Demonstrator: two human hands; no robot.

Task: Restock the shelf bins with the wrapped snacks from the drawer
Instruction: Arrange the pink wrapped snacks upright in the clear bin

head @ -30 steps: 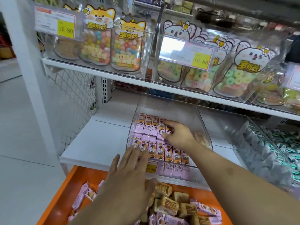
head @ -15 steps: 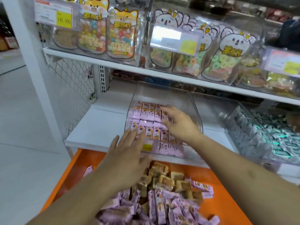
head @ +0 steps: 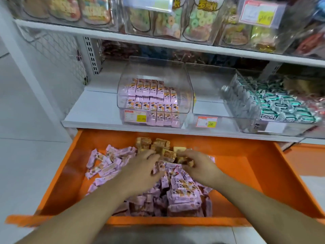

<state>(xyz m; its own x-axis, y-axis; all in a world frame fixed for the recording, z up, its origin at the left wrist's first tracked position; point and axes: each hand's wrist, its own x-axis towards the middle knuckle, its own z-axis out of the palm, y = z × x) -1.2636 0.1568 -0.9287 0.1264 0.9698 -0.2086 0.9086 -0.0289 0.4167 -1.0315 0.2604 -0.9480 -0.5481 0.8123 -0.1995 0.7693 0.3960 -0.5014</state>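
- Drawer (head: 263,166): orange, pulled out below the lower shelf (head: 91,111); it holds a loose heap of snacks.
- Pink snacks (head: 182,192): pink-wrapped bars piled across the left and middle of the drawer.
- Brown snacks (head: 159,143): a smaller cluster of brown-wrapped pieces at the back of the heap.
- Left hand (head: 140,168): palm down on the heap, fingers curled into the pink and brown wrappers; whether they grip a piece cannot be told.
- Right hand (head: 197,166): beside the left, fingers bent around brown-wrapped pieces at the heap's centre.
- Left bin (head: 123,88): clear, on the lower shelf, partly filled with neat rows of pink bars; a price label (head: 135,116) sits on its front.
- Middle bin (head: 211,81): clear, just beside the left bin, with its own price tag (head: 207,122).
- Right bin (head: 246,127): holds green-and-silver wrapped sweets (head: 284,106).
- Upper shelf (head: 158,41): carries clear tubs of coloured candy rings (head: 198,20).
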